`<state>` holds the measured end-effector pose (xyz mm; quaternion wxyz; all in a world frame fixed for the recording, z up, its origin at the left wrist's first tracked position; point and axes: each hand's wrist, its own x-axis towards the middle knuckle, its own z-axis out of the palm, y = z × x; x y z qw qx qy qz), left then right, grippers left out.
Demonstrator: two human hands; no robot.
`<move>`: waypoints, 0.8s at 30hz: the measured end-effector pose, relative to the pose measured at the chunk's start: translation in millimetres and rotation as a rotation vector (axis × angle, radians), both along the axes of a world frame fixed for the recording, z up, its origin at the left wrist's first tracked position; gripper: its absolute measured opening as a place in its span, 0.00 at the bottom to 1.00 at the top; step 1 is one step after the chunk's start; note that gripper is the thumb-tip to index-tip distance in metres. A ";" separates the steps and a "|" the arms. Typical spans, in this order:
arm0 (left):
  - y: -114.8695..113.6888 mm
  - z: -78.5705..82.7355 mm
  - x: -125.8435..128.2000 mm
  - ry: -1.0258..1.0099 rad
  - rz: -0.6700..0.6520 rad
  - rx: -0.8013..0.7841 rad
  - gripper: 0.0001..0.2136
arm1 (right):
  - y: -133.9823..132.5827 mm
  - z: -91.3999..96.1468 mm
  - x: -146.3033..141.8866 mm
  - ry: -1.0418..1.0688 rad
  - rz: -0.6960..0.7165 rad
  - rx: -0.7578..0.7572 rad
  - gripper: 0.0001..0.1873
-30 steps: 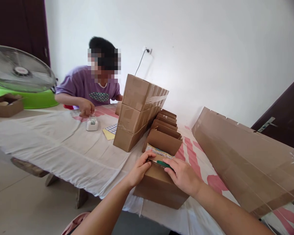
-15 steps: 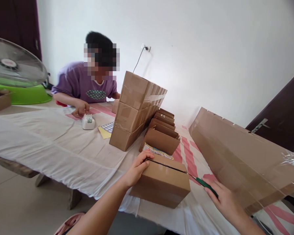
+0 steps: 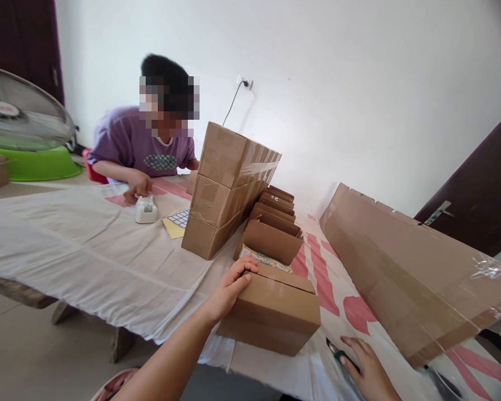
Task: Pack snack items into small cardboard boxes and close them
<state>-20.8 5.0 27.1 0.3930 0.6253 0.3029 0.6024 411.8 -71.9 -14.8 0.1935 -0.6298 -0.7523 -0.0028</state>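
A cardboard box [image 3: 271, 312] sits at the near edge of the cloth-covered table, its top flaps meeting at a narrow slit. My left hand [image 3: 234, 284] grips its upper left corner, fingers over the top and thumb on the near side. To the right of the box, low over the cloth, my right hand [image 3: 369, 367] holds a green utility knife [image 3: 339, 354] between thumb and fingers. The blade points toward the box without touching it. Just behind the box, a printed packet [image 3: 265, 257] shows in front of an open carton [image 3: 271, 239].
Taped cartons [image 3: 217, 195] stand stacked left of a row of open ones. A large cardboard sheet [image 3: 401, 267] leans at right. Across the table, a person in purple [image 3: 137, 139] has a hand at a white tape dispenser [image 3: 146, 210] near a sticker sheet [image 3: 177, 221].
My right hand has drawn the knife away from the box's right end, down and toward me. My left hand keeps its place on the box. The view has shifted slightly.
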 end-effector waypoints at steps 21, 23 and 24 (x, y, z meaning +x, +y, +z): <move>0.1 -2.6 -3.1 -0.007 -0.040 -0.010 0.11 | 71.6 117.8 -233.2 0.201 0.632 0.233 0.08; 0.4 -2.4 -2.9 -0.008 -0.037 -0.005 0.11 | 66.2 119.1 -228.6 0.182 0.705 0.262 0.09; 0.4 -2.3 -2.8 -0.007 -0.036 -0.003 0.11 | 63.2 119.7 -225.6 0.167 0.734 0.265 0.09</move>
